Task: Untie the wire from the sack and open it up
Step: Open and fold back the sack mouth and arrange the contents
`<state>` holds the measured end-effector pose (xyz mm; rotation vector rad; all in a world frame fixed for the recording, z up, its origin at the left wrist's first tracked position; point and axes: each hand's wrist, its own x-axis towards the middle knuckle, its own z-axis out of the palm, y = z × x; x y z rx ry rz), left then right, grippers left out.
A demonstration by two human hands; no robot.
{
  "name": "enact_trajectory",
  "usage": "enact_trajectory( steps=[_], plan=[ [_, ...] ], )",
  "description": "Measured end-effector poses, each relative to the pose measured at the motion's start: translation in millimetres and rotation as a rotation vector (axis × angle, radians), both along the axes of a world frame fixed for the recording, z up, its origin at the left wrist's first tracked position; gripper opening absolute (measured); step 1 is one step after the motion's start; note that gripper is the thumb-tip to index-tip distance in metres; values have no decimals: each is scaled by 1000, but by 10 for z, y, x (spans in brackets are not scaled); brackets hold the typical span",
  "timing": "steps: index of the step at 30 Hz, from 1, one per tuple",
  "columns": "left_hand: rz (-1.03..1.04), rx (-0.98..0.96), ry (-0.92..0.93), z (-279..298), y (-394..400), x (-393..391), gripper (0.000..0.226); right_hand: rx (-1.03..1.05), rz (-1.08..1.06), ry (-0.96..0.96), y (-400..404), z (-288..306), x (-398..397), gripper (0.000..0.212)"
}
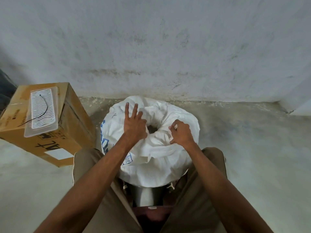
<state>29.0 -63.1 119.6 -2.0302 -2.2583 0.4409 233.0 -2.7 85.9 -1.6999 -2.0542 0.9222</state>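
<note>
The sack [151,140] stands before the wall [151,47] — box [70,125] to its left, wire [41,110] on a tray [42,113] atop it.

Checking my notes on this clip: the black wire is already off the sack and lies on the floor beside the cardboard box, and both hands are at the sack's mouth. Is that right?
One detail is off. The head view shows the black wire lying on a clear ribbed tray on top of the cardboard box, not on the floor. The rest holds: the left hand and right hand are at the mouth of the sack.
</note>
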Motion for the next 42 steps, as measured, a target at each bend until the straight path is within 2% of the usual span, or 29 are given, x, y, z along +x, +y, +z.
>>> enact_trajectory(
  steps=[3,5,7,9,11,13,16,18,20,21,23,26,31,34,37,39,42],
  plan=[
    [163,-196,-256,-29,4,-107,44,151,53,-360,94,-61,-85,35],
    [232,-248,-320,-47,57,-176,52,229,75,-434,187,-124,-155,40],
    [275,-167,-328,-85,169,-221,52,277,109,-500,310,-185,-222,35],
    [317,-13,-272,-108,275,-196,43,300,149,-589,411,-221,-240,35],
    [287,87,-137,-180,403,-159,43,324,169,-661,520,-263,-268,32],
    [139,151,-59,-312,517,-168,67,313,178,-680,637,-306,-305,32],
    [-149,208,-202,-528,679,-282,89,345,178,-705,818,-388,-390,52],
    [-109,130,-351,-590,771,-299,95,322,157,-692,928,-463,-453,68],
    [5,112,-446,-623,852,-306,77,256,144,-677,999,-561,-485,80],
    [32,127,-464,-649,884,-317,64,237,154,-687,1024,-603,-485,79],
    [41,140,-495,-672,911,-347,49,231,185,-702,1070,-662,-454,65],
    [61,178,-546,-650,907,-384,41,243,180,-665,1107,-591,-401,44],
    [174,270,-652,-378,804,-448,28,289,137,-620,1053,-303,-268,29],
    [229,406,-768,-100,710,-567,26,402,86,-591,992,19,-133,27],
    [299,350,-935,222,612,-775,41,500,51,-595,922,420,36,28],
    [304,303,-935,404,541,-935,53,555,39,-594,850,665,138,31],
    [285,387,-902,777,332,-1059,47,610,25,-575,706,971,299,28]
  ],
)
